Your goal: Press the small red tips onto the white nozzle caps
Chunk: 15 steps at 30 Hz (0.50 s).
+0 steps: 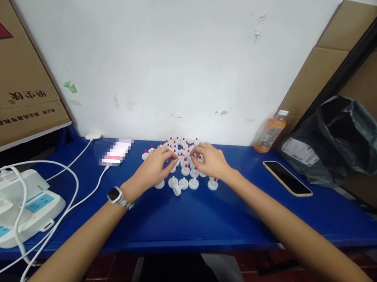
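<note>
A cluster of white round caps with short nozzles, many with small red tips (185,169), stands on the blue table. My left hand (155,166), with a watch on its wrist, reaches over the cluster's left side, thumb and index finger bent together in a pinch. From the right, my right hand (211,160) comes over the caps with thumb and fingertips likewise drawn together. Whatever is between the fingertips is too small to make out. Along the front edge are bare white caps (193,183) without red tips, and one tilted cap (177,189) leans there.
On the left lie a white power strip (48,211) with looping cables and a blurred phone (116,153) on a cord. To the right are another phone (287,179), an orange drink bottle (270,132) and a dark plastic bag (338,137). A white wall (180,64) rises behind.
</note>
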Tool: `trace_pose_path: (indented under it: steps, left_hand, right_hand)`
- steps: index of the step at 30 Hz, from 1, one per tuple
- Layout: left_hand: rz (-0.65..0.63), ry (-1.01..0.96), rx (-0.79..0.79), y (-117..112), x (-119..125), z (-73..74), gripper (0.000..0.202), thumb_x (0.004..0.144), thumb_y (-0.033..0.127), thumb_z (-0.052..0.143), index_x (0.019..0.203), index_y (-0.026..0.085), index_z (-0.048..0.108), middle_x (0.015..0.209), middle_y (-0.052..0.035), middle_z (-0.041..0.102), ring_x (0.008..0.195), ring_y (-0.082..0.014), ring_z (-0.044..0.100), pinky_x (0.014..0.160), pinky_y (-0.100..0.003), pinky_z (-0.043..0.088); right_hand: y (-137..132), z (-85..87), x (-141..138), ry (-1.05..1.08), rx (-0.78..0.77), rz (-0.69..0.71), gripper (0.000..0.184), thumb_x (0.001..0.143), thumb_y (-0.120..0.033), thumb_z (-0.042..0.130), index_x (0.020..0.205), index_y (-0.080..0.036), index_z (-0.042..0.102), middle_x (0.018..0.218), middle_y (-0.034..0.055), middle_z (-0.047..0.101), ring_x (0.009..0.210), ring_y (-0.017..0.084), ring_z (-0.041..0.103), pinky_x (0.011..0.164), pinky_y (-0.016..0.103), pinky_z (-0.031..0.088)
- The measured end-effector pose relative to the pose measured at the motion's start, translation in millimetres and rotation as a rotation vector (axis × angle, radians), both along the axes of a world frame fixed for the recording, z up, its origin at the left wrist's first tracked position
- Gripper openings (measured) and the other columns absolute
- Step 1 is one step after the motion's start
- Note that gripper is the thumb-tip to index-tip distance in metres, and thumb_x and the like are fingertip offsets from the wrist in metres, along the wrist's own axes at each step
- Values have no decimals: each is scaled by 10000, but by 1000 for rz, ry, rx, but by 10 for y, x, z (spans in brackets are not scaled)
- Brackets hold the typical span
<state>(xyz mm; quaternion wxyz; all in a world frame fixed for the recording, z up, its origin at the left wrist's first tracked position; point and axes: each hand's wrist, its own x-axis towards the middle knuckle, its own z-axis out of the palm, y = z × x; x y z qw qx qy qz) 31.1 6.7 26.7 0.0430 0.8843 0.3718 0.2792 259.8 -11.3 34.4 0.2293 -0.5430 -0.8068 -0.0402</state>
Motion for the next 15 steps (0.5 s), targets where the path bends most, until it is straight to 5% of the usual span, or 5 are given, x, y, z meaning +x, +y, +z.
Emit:
trace_pose_path:
  steps: [4,7,15]
  left_hand:
    - [77,218,51,350,292,95,292,957,348,525,1160,194,667,1146,-106,660,1097,-292,575,941,-441,446]
    - [101,262,20,524,393,46,235,939,310,548,1057,189,710,1073,-106,698,1056,-284,603,927,-419,448]
    - [-6,92,-86,651,137,-74,154,855,239,583,877,209,732,863,-57,743,833,-221,665,777,-334,484]
  right_hand:
    - [398,16,-64,-95,-97,-4,195,861,-308,580,953,-219,727,970,89,673,1005,268,533,868,382,335]
    - [460,-73,-74,-101,-125,20,206,865,-328,593,977,-235,739,965,83,671,1036,280,515,928,424,295]
    - [359,-147,-112,19,-81,120,259,900,-477,603,989,-279,744,916,53,614,990,247,480,901,403,260]
